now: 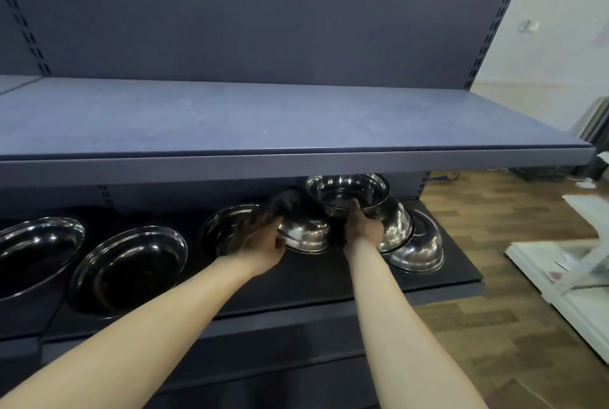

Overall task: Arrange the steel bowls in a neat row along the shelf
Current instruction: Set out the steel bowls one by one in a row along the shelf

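Head view: on the lower shelf (329,280) three steel bowls (125,270) already sit in line at left, while a jumbled heap (408,244) lies right. Left hand (260,240) grips an overturned bowl (306,237); right hand (362,227) pinches an upright bowl (346,193). Better to lift clear, then set them beside the row.

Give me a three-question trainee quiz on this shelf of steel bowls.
1. True or false: the upright steel bowl held up by the right hand sits above the overturned bowls.
2. Which shelf holds the bowls: A) the blue-grey upper shelf, B) the dark lower shelf?
3. Fill in: the left hand touches an ______ shiny steel bowl.

Key: 1 true; 2 B; 3 overturned.
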{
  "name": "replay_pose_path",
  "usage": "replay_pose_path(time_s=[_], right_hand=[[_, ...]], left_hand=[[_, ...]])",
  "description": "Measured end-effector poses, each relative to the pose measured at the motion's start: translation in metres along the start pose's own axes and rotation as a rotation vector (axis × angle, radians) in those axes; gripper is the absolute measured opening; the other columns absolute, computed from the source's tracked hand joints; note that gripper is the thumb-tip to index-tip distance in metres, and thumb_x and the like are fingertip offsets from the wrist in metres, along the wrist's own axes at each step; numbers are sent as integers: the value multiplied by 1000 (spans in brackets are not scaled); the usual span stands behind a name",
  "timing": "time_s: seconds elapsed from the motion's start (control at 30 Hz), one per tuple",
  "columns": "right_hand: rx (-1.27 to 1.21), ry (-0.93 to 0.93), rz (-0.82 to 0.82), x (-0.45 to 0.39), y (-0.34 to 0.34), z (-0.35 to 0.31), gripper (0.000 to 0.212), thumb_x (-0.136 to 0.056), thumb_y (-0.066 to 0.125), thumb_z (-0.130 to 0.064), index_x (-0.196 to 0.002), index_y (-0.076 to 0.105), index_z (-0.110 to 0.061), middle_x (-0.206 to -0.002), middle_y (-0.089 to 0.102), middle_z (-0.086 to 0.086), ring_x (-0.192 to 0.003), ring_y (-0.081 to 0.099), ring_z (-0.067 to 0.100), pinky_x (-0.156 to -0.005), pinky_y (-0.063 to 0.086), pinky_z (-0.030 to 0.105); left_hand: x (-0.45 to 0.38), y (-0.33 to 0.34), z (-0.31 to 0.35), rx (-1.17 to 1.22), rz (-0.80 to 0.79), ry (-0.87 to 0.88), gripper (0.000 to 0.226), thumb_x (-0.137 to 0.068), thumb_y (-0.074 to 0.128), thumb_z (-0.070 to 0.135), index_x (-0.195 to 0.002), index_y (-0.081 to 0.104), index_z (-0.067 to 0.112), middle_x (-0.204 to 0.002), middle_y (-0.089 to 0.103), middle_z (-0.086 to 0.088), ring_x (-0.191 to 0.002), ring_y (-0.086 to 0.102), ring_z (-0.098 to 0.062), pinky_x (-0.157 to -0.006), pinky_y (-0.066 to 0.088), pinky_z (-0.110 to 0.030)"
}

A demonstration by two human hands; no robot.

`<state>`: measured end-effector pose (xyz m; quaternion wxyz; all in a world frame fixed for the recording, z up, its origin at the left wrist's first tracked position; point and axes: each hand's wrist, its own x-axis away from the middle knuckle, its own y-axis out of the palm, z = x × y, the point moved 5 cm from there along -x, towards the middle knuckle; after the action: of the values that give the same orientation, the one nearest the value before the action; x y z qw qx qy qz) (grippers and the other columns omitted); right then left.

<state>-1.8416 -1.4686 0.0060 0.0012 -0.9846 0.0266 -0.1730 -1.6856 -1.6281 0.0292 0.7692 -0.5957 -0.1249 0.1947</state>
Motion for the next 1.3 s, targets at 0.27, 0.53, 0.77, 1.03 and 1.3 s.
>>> replay_pose_path(time_s=[0.27, 0.53, 0.77, 1.03, 1.3], right_hand=[[-109, 15, -2, -12, 11, 6, 36, -84, 69, -42, -99, 75, -9, -106, 78, 12, -103, 74, 35, -94, 59, 46], [-300, 47, -136, 29, 28, -17, 17, -88, 73, -16, -76, 62, -13, -78, 67, 6, -75, 64, 24, -77, 60, 40], [-249, 93, -317, 92, 74, 1, 13, -94, 67, -6, -107, 65, -5, -107, 74, 17, -87, 74, 27, -64, 64, 28], [-95, 104, -423, 150, 125, 47, 19, -97, 68, -12, -116, 67, -7, -116, 71, 8, -108, 70, 26, -86, 64, 41], [-11, 131, -529, 200, 173, 84, 22, -98, 66, -14, -120, 69, -8, -118, 74, 9, -95, 74, 25, -87, 64, 42]], left_hand=[[4, -3, -10, 34, -4, -29, 56, -97, 45, 34, -150, 29, 35, -158, 28, 2, -143, 28, -30, -118, 23, -46], [20, -12, -36, 63, -13, -64, 59, -96, 48, 40, -150, 28, 32, -158, 29, -2, -146, 21, -28, -120, 20, -44], [50, -30, -103, 22, 12, -159, 64, -98, 44, 45, -154, 18, 30, -161, 19, -4, -150, 7, -29, -121, 13, -46], [110, -50, -210, -24, 66, -333, 65, -96, 42, 51, -153, 23, 26, -161, 21, -6, -149, 14, -31, -120, 18, -47], [154, -74, -266, -40, 102, -393, 65, -95, 48, 44, -152, 27, 22, -158, 25, -12, -146, 20, -35, -118, 22, -49]])
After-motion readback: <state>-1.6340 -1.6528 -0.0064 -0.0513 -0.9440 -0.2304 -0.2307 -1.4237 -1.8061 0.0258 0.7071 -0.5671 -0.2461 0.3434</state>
